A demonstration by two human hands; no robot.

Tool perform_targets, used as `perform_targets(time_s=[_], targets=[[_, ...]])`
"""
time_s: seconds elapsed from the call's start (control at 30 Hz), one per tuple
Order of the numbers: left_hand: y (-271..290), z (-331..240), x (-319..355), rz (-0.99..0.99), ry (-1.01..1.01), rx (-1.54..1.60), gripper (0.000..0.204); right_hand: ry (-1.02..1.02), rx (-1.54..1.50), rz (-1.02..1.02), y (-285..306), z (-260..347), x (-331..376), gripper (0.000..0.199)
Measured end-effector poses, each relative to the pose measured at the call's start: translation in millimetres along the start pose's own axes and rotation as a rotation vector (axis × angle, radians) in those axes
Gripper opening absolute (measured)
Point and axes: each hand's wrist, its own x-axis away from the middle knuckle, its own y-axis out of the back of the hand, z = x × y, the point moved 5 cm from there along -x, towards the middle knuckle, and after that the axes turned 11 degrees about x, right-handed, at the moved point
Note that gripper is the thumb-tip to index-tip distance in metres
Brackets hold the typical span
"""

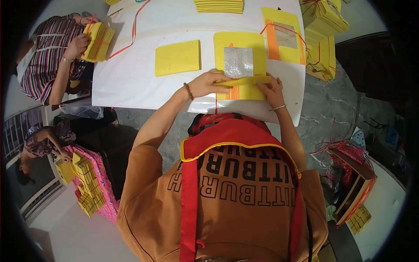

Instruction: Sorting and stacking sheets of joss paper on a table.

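Observation:
In front of me on the table lies yellow paper (240,41) with a shiny silver square (238,61) and an orange stripe. Across its near part runs a folded yellow paper edge (242,81), raised off the sheet. My left hand (208,84), with a beaded bracelet at the wrist, pinches the left end of that fold. At the right end, my right hand (273,91) grips the same fold, its fingers partly hidden behind the paper. A folded yellow packet (178,57) lies left of my hands.
Another yellow sheet (283,37) with a silver square lies at the right, beside tied yellow bundles (323,54). A yellow stack (218,6) sits at the far edge. Red ribbon (134,28) crosses the white table (135,87). Two people at left handle yellow bundles (98,41).

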Motion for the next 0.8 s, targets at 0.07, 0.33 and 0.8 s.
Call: perform_targets(time_s=[0.07, 0.33, 0.8], targets=[[6, -28, 13, -0.159, -0.537, -0.353, 0.039, -0.061, -0.106, 0.086, -1, -14, -6, 0.03], [-13, -37, 31, -0.322, -0.704, -0.893, 0.045, 0.391, 0.234, -0.255, 44, 58, 0, 0.028], [10, 14, -11, -0.645, -0.058, -0.16, 0.03, -0.177, -0.132, -0.043, 10, 23, -17, 0.022]])
